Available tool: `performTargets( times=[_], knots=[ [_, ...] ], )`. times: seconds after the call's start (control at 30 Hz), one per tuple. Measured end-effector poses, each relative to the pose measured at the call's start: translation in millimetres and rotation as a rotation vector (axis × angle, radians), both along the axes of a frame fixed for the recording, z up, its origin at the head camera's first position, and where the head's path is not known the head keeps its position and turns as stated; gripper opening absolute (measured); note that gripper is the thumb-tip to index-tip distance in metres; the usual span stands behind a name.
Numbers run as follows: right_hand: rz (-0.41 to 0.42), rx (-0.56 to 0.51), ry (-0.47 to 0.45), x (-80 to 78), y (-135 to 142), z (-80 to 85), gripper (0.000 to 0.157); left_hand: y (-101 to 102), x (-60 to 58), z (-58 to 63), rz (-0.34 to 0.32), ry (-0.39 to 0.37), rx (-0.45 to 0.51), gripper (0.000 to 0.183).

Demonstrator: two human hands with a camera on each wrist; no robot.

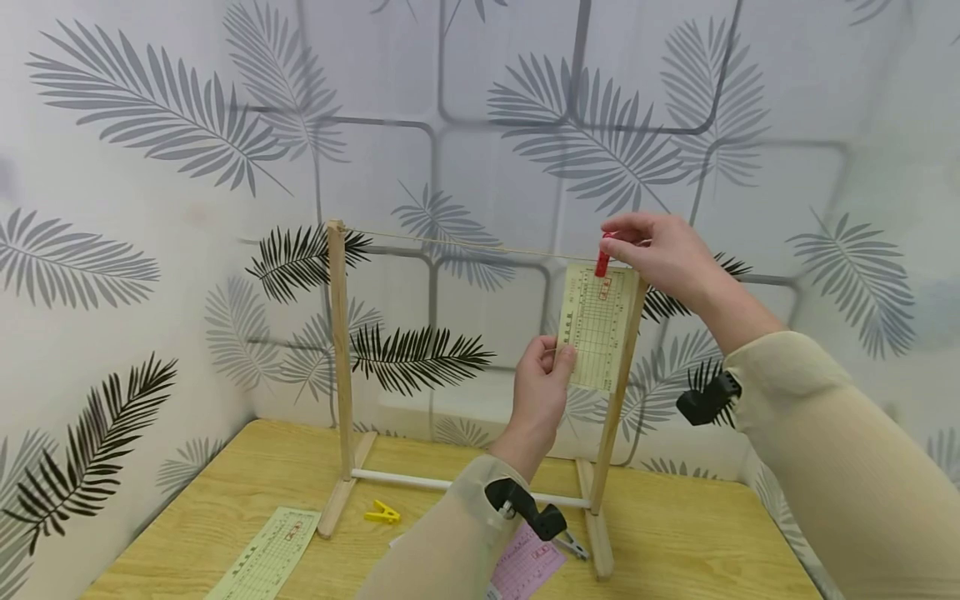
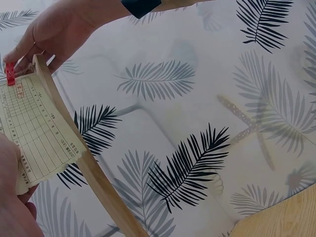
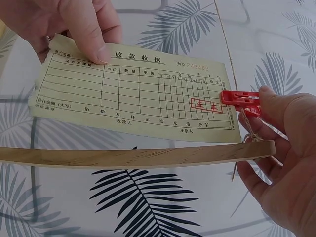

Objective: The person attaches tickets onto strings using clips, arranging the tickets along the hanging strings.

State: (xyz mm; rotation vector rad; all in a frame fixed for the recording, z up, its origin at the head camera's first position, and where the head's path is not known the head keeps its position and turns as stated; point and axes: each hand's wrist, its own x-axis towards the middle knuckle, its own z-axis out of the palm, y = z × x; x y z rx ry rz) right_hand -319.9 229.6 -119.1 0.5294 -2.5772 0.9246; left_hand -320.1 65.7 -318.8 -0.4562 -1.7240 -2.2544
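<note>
A pale yellow receipt slip point(image 1: 597, 329) with red stamped characters hangs upright at the right end of a thin string point(image 1: 450, 243). A red clothespin point(image 1: 602, 265) sits on the slip's top edge, where the string passes. My right hand point(image 1: 660, 254) pinches the handle end of this clothespin between thumb and fingers, beside the top of the right wooden post point(image 1: 624, 367). Lower down, my left hand point(image 1: 542, 387) pinches the slip near its bottom left edge, thumb in front and fingers behind. The right wrist view shows the clothespin point(image 3: 241, 100) across the slip's edge.
The string runs to a left wooden post point(image 1: 340, 350); a white bar point(image 1: 405, 480) joins the stand's feet. On the wooden table point(image 1: 180, 508) lie another yellow slip point(image 1: 266, 554), a yellow clothespin point(image 1: 382, 512), a pink slip point(image 1: 528, 562) and a grey clip point(image 1: 572, 546), partly behind my left forearm.
</note>
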Motion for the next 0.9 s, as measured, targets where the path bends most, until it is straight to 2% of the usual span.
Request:
performTargets(
  times=[0.23, 0.43, 0.7, 0.9],
  knots=[
    [0.005, 0.017, -0.004, 2.5, 3, 0.4, 0.057, -2, 1.0, 0.7, -0.012, -0.014, -0.01, 0.014],
    [0.004, 0.028, 0.029, 3.4, 9, -1.4, 0.064, -4, -0.1, -0.4, -0.019, -0.027, -0.006, 0.017],
    [-0.024, -0.023, 0.076, 13.1, 12, -12.9, 0.066, -9, 1.3, -5.4, -0.018, -0.072, 0.011, 0.018],
    [-0.066, -0.037, 0.098, 26.3, 20, -23.9, 0.072, -15, 2.5, -8.9, 0.005, -0.062, -0.005, 0.021]
  ],
)
